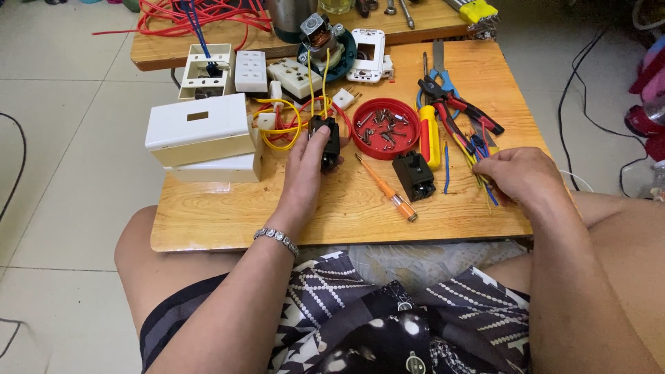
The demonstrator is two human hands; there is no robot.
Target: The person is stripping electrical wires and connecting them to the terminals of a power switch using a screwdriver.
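Clearly the left hand (305, 163) grips a small black switch block (325, 142) upright on the wooden desk (228, 215), thumb on its near face and fingers wrapped round the far side, pinching it firmly. Two yellow wires (317, 86) rise from its top toward a small motor (320, 36) at the back of the desk. The right hand (528, 174) rests at the desk's right edge, its fingers curled down onto a loose bundle of blue and yellow wire offcuts (478, 156); whether it has actually pinched one strand is hard to say, since the fingertips are hidden beneath the hand.

To do this step well, I would judge that the block should stay pressed flat on the desk so the yellow wires are not strained where they enter it. Only one strand should be drawn from the bundle, lifted clear of the pliers (457, 104) lying just beside it. A second black block (413, 175) and an orange screwdriver (386, 188) lie between the hands, near enough to reach without letting go. The red dish of screws (386, 128) sits just beside the held block, so the left wrist should stay low to avoid tipping it. White socket housings (201, 135) stand to the left.
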